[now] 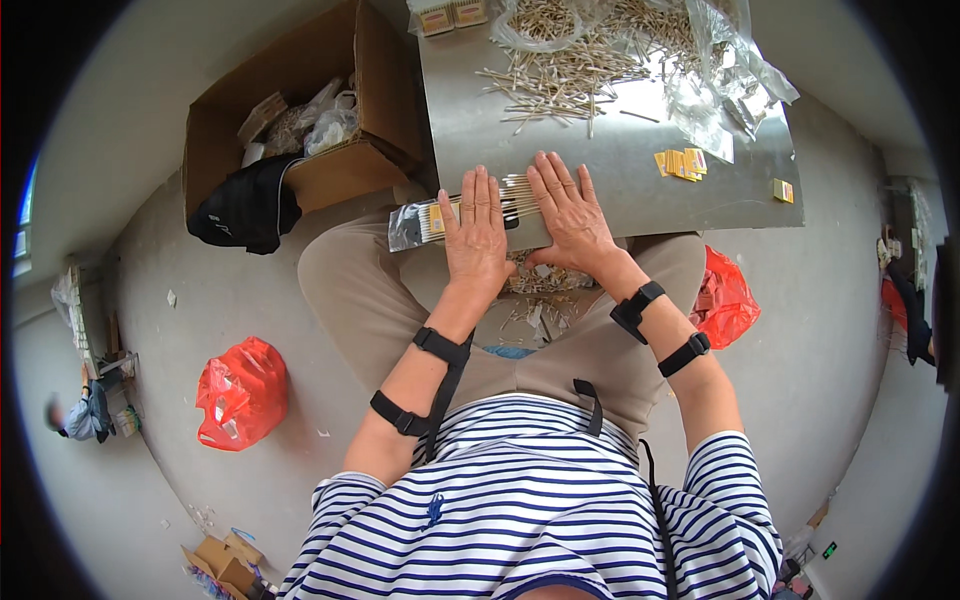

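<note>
A clear plastic packet (405,228) of cotton swabs with a yellow label lies along the near edge of the metal table (630,190). My left hand (475,235) rests flat over the packet, fingers stretched and side by side. Just right of it, my right hand (575,215) is also flat, its fingertips across the swabs' right part. White-tipped swabs (515,188) show in the gap between the two hands. Both palms hide much of the packet. Farther back lies a big loose heap of cotton swabs (570,85).
Yellow cards (682,163) and a small yellow pack (783,190) lie at the right. Crumpled clear plastic (710,120) sits beside the heap. An open cardboard box (350,185) stands left of the table. Red plastic bags (242,395) rest on the floor. Another person (85,412) is far left.
</note>
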The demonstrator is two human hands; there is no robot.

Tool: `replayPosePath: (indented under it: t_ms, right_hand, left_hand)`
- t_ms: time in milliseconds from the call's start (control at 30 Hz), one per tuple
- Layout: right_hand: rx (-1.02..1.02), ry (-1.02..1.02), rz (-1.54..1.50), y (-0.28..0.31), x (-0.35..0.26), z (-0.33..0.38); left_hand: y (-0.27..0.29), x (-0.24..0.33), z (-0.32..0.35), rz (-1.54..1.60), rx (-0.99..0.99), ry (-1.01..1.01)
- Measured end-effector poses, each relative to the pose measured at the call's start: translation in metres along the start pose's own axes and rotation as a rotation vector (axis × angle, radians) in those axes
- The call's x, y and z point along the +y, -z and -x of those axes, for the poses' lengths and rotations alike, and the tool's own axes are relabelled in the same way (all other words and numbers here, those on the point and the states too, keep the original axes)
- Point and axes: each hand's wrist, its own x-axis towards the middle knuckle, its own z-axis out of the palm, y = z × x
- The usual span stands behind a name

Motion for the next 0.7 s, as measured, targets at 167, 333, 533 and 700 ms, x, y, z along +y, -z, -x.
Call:
replayPosePath:
  t_ms: [167, 333, 533, 700]
  right_hand:
    - [0.007, -0.020, 0.018, -0.004, -0.009, 0.000]
    - [0.056, 0.000, 0.046, -0.007, -0.013, -0.003]
    - [0.067, 0.001, 0.038, -0.008, -0.015, -0.002]
    - [0.072, -0.014, 0.008, -0.010, -0.013, -0.002]
  left_hand:
    - [-0.007, 0.016, -0.007, 0.035, 0.027, 0.036]
    - [-0.015, 0.015, -0.006, 0.031, 0.087, 0.004]
    - [-0.015, 0.001, -0.008, 0.147, 0.151, 0.035]
    - [-0.012, 0.006, -0.013, 0.143, 0.065, 0.040]
